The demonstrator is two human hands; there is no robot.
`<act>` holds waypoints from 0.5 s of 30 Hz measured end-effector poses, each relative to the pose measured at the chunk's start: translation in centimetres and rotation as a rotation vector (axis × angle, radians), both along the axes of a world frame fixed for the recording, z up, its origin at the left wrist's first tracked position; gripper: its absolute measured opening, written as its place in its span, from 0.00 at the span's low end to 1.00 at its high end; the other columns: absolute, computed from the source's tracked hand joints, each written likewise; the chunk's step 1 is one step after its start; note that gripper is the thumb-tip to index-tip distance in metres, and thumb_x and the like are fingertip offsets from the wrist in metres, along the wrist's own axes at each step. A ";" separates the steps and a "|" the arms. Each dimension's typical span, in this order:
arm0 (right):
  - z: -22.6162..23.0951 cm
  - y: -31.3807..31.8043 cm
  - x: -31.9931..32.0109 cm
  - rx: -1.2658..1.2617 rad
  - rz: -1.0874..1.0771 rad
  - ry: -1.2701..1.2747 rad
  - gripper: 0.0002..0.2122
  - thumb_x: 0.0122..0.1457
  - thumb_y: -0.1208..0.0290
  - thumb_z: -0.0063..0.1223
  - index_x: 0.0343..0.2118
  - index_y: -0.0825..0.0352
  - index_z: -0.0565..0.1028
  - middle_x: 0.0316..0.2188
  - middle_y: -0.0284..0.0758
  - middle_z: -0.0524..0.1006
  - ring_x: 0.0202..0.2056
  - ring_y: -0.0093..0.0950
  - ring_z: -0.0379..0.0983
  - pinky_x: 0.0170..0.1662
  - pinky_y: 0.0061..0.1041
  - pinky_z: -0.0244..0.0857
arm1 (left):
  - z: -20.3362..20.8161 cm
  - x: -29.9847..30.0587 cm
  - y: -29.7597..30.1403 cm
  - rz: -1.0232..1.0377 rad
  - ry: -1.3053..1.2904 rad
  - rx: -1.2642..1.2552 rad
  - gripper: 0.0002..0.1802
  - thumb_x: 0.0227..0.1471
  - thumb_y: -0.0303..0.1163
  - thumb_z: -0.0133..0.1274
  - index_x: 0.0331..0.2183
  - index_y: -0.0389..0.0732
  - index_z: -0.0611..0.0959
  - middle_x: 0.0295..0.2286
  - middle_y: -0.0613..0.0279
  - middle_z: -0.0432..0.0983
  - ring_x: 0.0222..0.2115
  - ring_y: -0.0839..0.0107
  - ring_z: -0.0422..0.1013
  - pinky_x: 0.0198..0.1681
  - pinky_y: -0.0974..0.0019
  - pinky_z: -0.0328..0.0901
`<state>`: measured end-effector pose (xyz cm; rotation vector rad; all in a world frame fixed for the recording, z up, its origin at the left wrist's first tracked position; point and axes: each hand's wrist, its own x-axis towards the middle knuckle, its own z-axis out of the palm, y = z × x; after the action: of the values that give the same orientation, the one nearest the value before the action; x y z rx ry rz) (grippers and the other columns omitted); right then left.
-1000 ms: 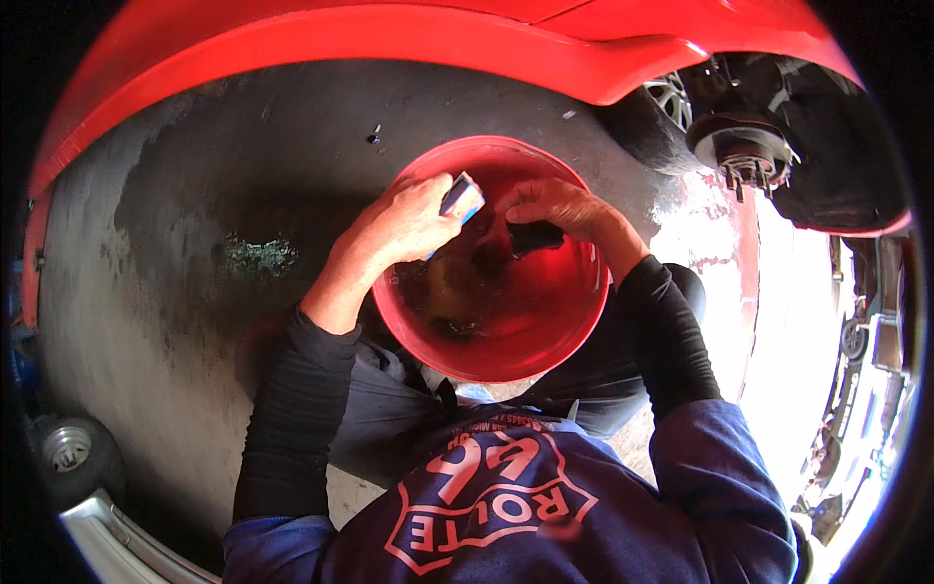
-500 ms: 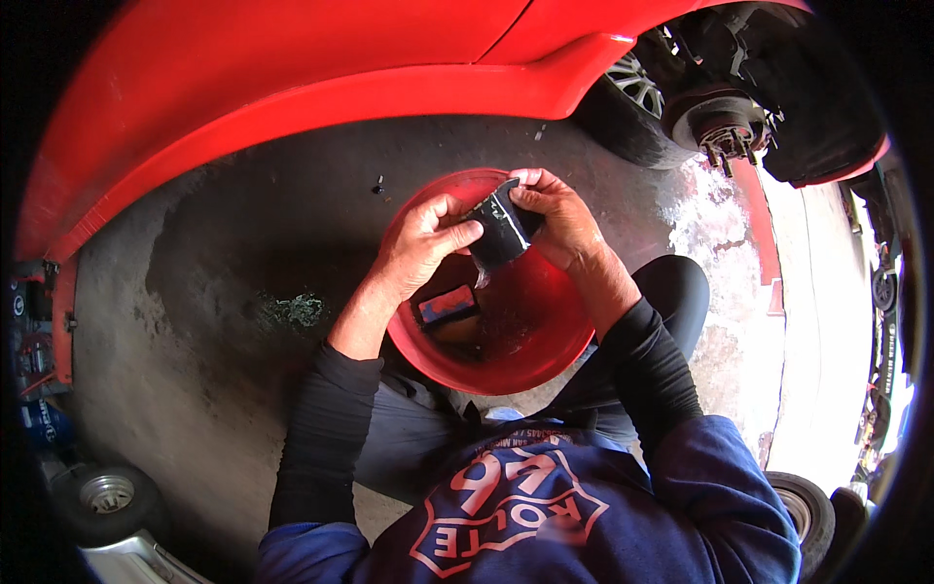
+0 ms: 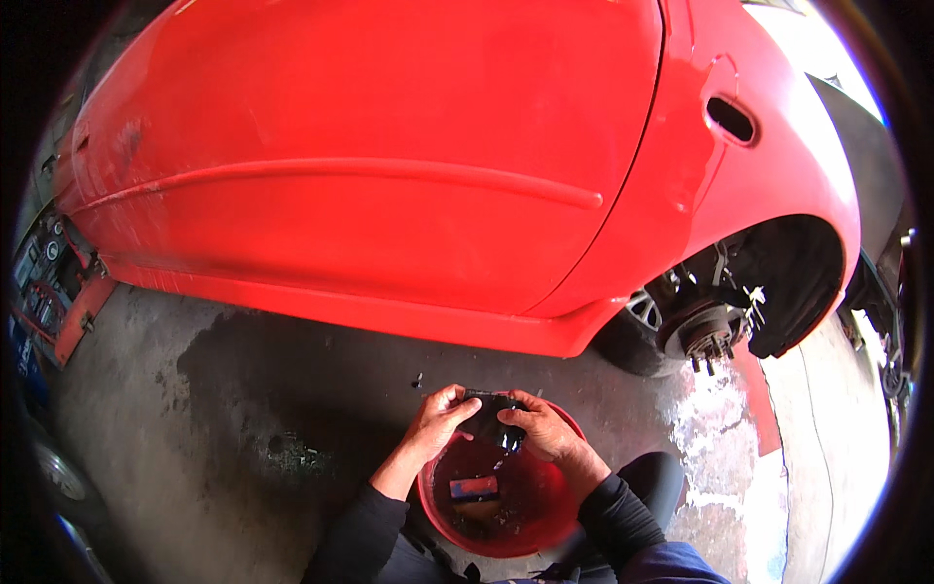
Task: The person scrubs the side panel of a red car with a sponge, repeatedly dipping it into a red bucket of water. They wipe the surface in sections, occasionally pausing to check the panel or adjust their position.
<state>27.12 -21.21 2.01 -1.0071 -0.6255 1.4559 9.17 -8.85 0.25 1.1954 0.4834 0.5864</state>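
Between both hands, over the bucket, is a wet black sheet of sandpaper (image 3: 494, 420). My left hand (image 3: 438, 426) pinches its left edge between thumb and fingers. At the right edge, my right hand (image 3: 547, 428) grips it with the thumb pressed on the near face. Light glints off the sheet's lower right part. Below it, a red bucket (image 3: 435, 521) stands in front of me. Inside the bucket lies a small blue and reddish block (image 3: 474, 489), with a tan piece (image 3: 479, 509) beside it. The bucket's far rim is partly hidden by my hands.
A red car (image 3: 389, 243) fills the space ahead. At right, its wheel arch shows a bare brake disc with studs (image 3: 705, 333), and a loose wheel (image 3: 637, 336) lies beneath. A small dark bit (image 3: 418, 381) lies on the floor (image 3: 146, 360), which has wet patches.
The view has tilted up, so more of the car door shows and the hands sit lower. The sandpaper, upright and slanted before, is now held more level between both hands.
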 end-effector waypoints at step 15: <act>12.9 -0.2 2.3 0.751 -0.760 -0.908 0.43 0.43 0.97 0.28 0.69 0.68 0.57 0.70 0.41 0.57 0.71 0.34 0.50 0.72 0.33 0.41 | -0.6 -1.4 0.4 0.024 -0.064 -0.101 0.18 0.63 0.47 0.53 0.39 0.40 0.79 0.31 0.63 0.79 0.30 0.74 0.77 0.34 0.70 0.72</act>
<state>29.44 -21.40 14.92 -1.0708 -1.1484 -0.0042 7.74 -8.45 -0.36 1.0733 0.4683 0.6124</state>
